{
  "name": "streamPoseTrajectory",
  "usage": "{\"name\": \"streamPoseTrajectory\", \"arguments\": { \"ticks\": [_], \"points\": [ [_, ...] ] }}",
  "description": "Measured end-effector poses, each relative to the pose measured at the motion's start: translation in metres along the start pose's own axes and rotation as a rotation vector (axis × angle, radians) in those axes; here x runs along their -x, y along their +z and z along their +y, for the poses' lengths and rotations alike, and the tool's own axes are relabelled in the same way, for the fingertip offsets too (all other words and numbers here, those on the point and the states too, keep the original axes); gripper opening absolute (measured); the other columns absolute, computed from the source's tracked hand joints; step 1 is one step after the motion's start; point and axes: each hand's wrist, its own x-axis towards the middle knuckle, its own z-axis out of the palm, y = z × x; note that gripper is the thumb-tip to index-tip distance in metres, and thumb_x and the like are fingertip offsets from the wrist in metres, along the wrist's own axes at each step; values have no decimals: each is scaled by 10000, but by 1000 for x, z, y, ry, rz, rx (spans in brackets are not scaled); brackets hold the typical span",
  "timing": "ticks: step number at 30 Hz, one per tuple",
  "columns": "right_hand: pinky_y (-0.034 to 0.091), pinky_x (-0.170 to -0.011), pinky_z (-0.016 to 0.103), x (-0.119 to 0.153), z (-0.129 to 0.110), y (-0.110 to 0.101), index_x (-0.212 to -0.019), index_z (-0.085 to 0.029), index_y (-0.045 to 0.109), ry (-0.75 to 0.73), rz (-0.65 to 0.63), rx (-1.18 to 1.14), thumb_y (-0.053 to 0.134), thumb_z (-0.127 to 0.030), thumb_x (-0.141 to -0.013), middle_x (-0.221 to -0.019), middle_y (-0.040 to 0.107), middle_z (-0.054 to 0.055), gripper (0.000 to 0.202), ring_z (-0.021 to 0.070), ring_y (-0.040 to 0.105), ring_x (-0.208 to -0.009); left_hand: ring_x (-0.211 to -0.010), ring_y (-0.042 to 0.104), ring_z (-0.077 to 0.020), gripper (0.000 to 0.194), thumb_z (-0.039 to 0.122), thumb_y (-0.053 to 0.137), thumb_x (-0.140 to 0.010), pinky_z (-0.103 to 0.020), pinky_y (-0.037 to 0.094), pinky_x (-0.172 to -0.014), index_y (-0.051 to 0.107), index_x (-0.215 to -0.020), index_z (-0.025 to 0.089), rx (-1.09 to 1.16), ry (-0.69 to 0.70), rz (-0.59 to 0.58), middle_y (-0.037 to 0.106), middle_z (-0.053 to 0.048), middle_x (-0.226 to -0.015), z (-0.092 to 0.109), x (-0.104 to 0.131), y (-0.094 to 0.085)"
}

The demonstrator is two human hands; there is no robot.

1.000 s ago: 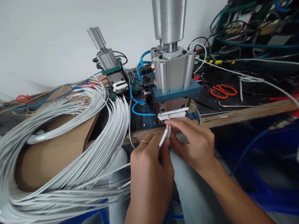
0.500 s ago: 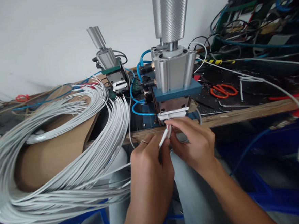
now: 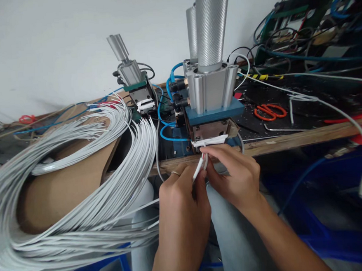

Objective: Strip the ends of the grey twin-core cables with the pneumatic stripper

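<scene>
In front of me a pneumatic press (image 3: 212,88) with a knurled silver top stands at the bench edge. Its white-wrapped jaws (image 3: 210,141) are closed together. Just below them, my left hand (image 3: 182,201) grips a white cable (image 3: 198,170) between thumb and fingers. My right hand (image 3: 233,169) pinches the cable's end close under the jaws, where a bit of red wire shows. Whether the tip sits between the jaws is hard to see. Left of my hands lies a large coil of white cables (image 3: 110,194), some strands running behind my left hand.
A second, smaller press (image 3: 132,81) stands further back left. Cardboard (image 3: 61,193) lies under the coil. Orange-handled scissors (image 3: 270,112) and a hex key (image 3: 284,129) rest on the black bench top to the right. A loose white cable (image 3: 347,115) hangs over the bench edge.
The press has come down: its knurled top sits lower on the cylinder, and the gap between the white-wrapped jaws has closed. My hands keep nearly the same place and hold.
</scene>
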Motion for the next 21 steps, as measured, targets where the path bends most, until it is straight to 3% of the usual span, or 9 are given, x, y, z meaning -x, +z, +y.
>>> {"name": "streamPoseTrajectory", "arguments": {
  "ticks": [11,16,21],
  "points": [
    [583,-674,279,16,-2,-4,-1059,-248,655,-50,61,9,629,-49,-806,-906,759,14,322,169,730,-794,-546,520,-148,215,114,539,-876,-276,363,-528,597,-687,199,82,-99,-88,595,0,-656,0,12,-4],
    [617,-678,274,36,-16,-19,-1067,-196,686,-109,121,20,681,-11,-764,-901,774,32,355,171,742,-761,-461,410,-135,124,288,547,-893,-275,324,-448,649,-843,238,259,-279,-186,553,31,-615,2,26,-12],
    [645,-718,305,48,-29,-34,-1049,-154,697,-163,80,-94,662,-35,-787,-921,777,62,290,197,744,-833,-600,503,-150,164,340,559,-896,-272,377,-515,672,-941,230,490,-358,-164,593,-3,-767,7,31,-15]
  ]
}}
